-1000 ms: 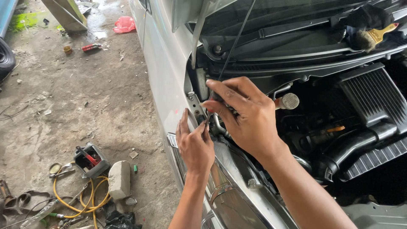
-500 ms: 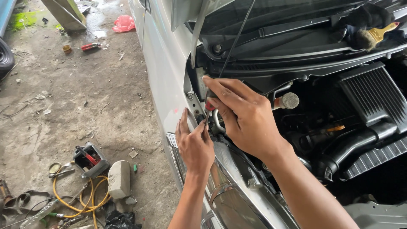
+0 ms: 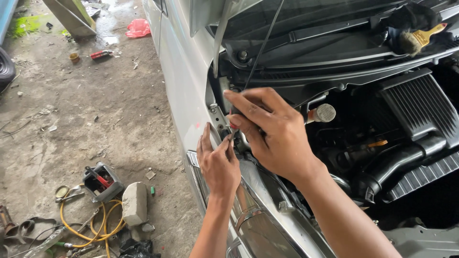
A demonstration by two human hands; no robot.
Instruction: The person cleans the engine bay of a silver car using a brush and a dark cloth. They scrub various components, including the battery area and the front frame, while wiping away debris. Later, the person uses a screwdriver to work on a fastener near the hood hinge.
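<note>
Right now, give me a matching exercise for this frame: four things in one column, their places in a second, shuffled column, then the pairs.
Things:
1. paintbrush
2. pink rag
3. yellow hose
4. left hand

Places:
A. coiled on the ground by the tools
B. on the fender edge above the headlight
C. on the cowl below the windscreen
D. on the ground far back beside the car

Pairs: 1-C, 2-D, 3-A, 4-B

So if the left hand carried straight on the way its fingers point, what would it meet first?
Probably the small dark tool tip under the right hand; the left hand points up at it, though depth is unclear.
</note>
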